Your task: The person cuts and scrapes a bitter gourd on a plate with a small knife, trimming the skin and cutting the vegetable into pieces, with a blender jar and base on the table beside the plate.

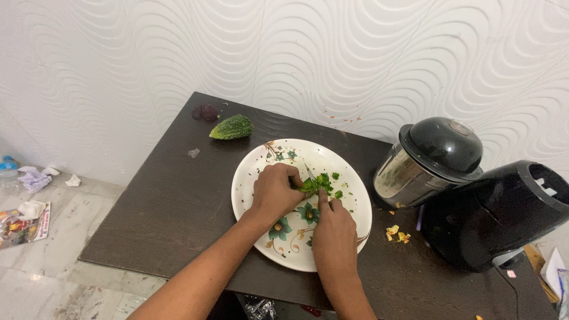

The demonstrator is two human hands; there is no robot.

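Dark wood-grain covers the tabletop (172, 201) under your hands, matte and faintly streaked, set against a white wall pressed with wavy ridges. From your head camera, a round white plate (261, 172) with painted flowers and leaves around its rim sits in the middle of the tabletop. Your left hand (275, 189) rests on the plate with its fingers curled down narrow, pinning a small bunch of green leaves (317, 185) against the glaze. Your right hand (335, 234) comes in from below, its fingers closed around a knife (310, 172); only a thin sliver of blade shows above the leaves, and the handle is hidden in your grip. Fine green bits are scattered over the plate's upper right part, just beside the bunch.

Toward the far edge of the tabletop lies a bumpy, tapered green bitter gourd (232, 127), and near it a dark purple, rounded lump (205, 112) that is too small to tell apart further. To your right, a steel grinder jar (409, 178) with a glossy black domed lid leans against a black, smooth-shelled grinder base (498, 213). A few yellow scraps (397, 233) lie on the tabletop between the plate and the base. At the far left, crumpled paper (34, 179) lies on the pale marbled floor.
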